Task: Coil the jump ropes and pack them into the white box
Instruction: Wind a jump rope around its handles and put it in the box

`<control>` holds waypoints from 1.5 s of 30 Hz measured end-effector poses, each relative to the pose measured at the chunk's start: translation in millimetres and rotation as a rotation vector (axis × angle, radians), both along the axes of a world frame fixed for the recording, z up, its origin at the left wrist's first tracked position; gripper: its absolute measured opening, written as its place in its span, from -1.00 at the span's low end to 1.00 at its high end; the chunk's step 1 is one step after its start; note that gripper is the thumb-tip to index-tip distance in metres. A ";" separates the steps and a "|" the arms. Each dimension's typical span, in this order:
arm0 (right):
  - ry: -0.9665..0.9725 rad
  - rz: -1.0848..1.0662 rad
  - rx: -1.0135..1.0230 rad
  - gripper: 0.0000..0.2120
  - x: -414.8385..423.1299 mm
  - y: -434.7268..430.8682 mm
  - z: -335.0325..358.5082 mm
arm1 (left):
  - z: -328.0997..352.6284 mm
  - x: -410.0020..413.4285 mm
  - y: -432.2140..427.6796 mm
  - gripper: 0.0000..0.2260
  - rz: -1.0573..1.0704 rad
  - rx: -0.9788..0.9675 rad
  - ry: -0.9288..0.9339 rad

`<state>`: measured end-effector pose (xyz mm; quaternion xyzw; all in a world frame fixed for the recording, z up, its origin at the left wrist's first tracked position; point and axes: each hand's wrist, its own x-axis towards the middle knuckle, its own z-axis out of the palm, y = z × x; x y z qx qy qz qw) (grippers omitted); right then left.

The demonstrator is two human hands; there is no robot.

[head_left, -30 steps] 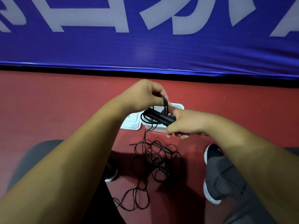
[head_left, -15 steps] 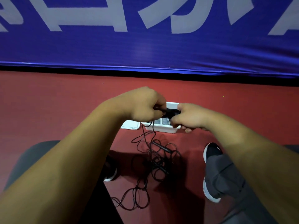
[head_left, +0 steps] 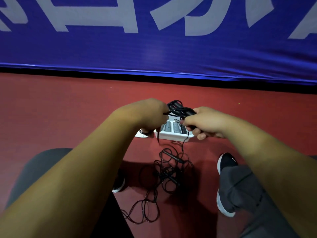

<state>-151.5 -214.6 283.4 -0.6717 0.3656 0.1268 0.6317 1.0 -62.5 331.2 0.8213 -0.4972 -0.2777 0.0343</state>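
The person sits with both arms stretched out over the red floor (head_left: 68,109), working a black jump rope (head_left: 178,109) between the two hands. The right hand (head_left: 204,124) is clenched round the rope's black handles, fingers curled under. The left hand (head_left: 152,115) is closed too, pinching the cord where it leaves the bundle. Several loops stand up between the hands, and a strand hangs from each fist toward the floor.

Right under the hands sits the white box (head_left: 173,137), open. A couple of grey ribbed handles (head_left: 171,127) lie side by side in it, with something dark at their right that I cannot make out. A flat white lid (head_left: 142,134) lies against the box's left side.

Nearer the person, between the feet, a tangle of black rope (head_left: 168,170) sprawls on the floor, one loop trailing off toward the left knee. A black shoe (head_left: 226,162) with a white sole is planted to its right. A blue banner (head_left: 154,52) with large pale lettering runs along the back.
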 end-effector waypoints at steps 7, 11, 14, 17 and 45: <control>0.246 0.227 0.043 -0.70 -12.5 -4.1 0.7 | 7.3 12.3 10.6 -0.82 0.052 -0.108 0.287; 0.221 0.195 -0.031 -0.70 -11.4 -5.8 2.4 | 9.3 9.6 15.2 -0.81 -0.083 0.031 0.268; 0.115 0.133 -0.089 -0.73 -7.4 -3.8 5.6 | 10.2 5.2 13.4 -0.73 -0.087 0.042 0.303; -0.013 0.108 -0.222 -0.79 -3.9 -1.4 10.7 | 9.0 1.1 10.4 -0.65 -0.063 0.010 0.309; -0.351 -0.188 0.471 -0.55 -2.7 -1.8 40.7 | 20.3 8.6 9.6 -0.87 -0.027 -0.307 0.214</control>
